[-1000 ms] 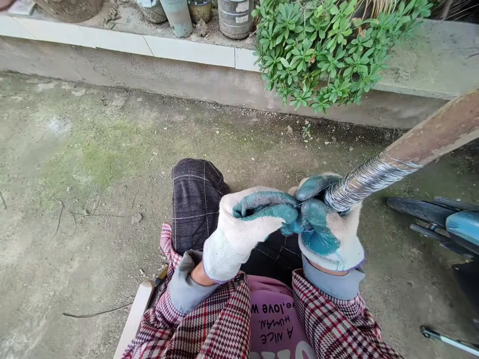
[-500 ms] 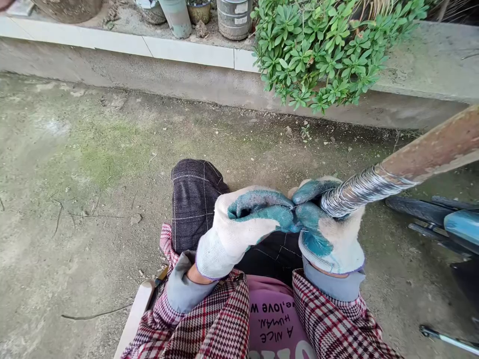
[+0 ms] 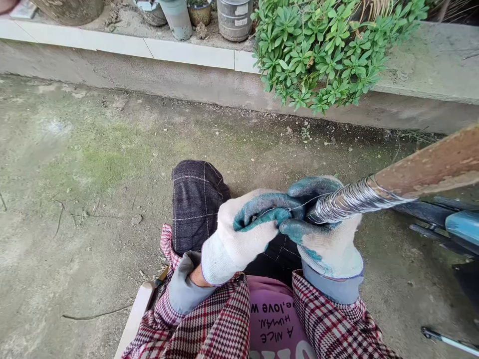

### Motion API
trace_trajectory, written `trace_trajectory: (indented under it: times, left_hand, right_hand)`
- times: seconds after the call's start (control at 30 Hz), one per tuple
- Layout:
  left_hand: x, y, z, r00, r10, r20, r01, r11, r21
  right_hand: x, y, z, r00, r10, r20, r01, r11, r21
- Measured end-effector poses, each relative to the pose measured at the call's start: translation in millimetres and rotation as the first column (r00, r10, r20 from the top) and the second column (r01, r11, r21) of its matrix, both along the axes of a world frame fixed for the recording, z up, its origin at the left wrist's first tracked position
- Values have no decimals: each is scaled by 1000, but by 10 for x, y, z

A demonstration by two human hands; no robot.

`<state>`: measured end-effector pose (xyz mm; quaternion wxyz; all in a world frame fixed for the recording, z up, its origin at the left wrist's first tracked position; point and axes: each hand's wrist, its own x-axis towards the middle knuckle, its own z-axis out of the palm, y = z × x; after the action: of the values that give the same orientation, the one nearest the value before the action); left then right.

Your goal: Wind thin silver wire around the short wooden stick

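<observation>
A wooden pole (image 3: 434, 167) slants in from the right, and thin silvery wire (image 3: 355, 200) is wound in many turns around its near end. My right hand (image 3: 331, 242), in a white glove with a teal coating, is closed around that wrapped end, with thumb and fingers on either side. A loose strand runs from the windings across to my left hand (image 3: 250, 227), gloved alike, which pinches it between thumb and curled forefinger. Both hands are close together above my lap. The pole's very tip is hidden by the gloves.
My knee (image 3: 196, 204) in dark checked trousers is just beyond my left hand. Ahead runs a low tiled ledge (image 3: 194, 54) with several pots and a leafy green bush (image 3: 318, 55). Dark and blue equipment (image 3: 462, 227) stands at the right, partly behind the pole.
The pole's end has tilted and shifted slightly left and down. My right fingers have spread somewhat wider around it, and a longer stretch of the strand now shows between my hands.
</observation>
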<state>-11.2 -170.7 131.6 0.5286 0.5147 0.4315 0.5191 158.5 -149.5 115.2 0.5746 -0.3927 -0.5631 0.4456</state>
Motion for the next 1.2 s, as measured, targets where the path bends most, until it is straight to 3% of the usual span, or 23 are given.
trace_trajectory:
  times: [0.13, 0.37, 0.5, 0.57, 0.63, 0.7, 0.77, 0.83, 0.87, 0.93, 1.0, 1.03, 1.1, 1.2]
  left_hand:
    - [4, -31, 65, 996, -76, 56, 76, 997, -2]
    - [13, -35, -33, 988, -68, 140, 87, 987, -134]
    - [5, -48, -50, 987, -82, 136, 100, 986, -134]
    - [-8, -39, -55, 993, -94, 72, 100, 992, -81]
    - [-27, -3, -78, 994, -60, -91, 62, 998, 13]
    - [-37, 50, -118, 946, 43, -322, 7, 988, 155]
    - [-29, 94, -155, 848, 181, -498, -15, 948, 319]
    - [-6, 104, -163, 786, 305, -538, -48, 897, 439]
    - [4, 97, -152, 788, 356, -503, -101, 880, 463]
    - [7, 83, -109, 836, 438, -330, -290, 864, 411]
    - [-25, 98, -69, 877, 476, -64, -455, 866, 208]
    - [-51, 120, -61, 876, 477, 71, -482, 872, 92]
    - [-100, 182, -76, 875, 437, 211, -431, 899, -73]
    - [-115, 242, -133, 933, 330, 140, -310, 939, -147]
  right_hand:
    - [-36, -17, 9, 992, 10, -127, -14, 999, -34]
    - [-74, -32, -18, 986, -10, -169, -13, 991, -132]
    - [-44, -29, -78, 976, 11, -217, -51, 982, -179]
    - [-27, -35, -86, 975, -5, -221, -41, 978, -205]
    - [-15, -38, -72, 977, -37, -212, -8, 978, -210]
    - [-15, -29, -49, 978, -62, -197, 20, 978, -208]
    - [-31, -4, -39, 985, -63, -163, 27, 976, -217]
    - [-59, 30, -55, 990, -69, -121, 37, 968, -249]
    - [-73, 47, -73, 991, -78, -111, 46, 963, -265]
    - [-89, 75, -124, 985, -113, -131, 70, 953, -296]
    - [-83, 88, -179, 975, -142, -171, 81, 943, -322]
    - [-74, 88, -203, 970, -156, -189, 87, 941, -328]
    - [-49, 79, -238, 966, -158, -204, 82, 938, -337]
    - [-22, 40, -248, 975, -118, -187, 46, 936, -349]
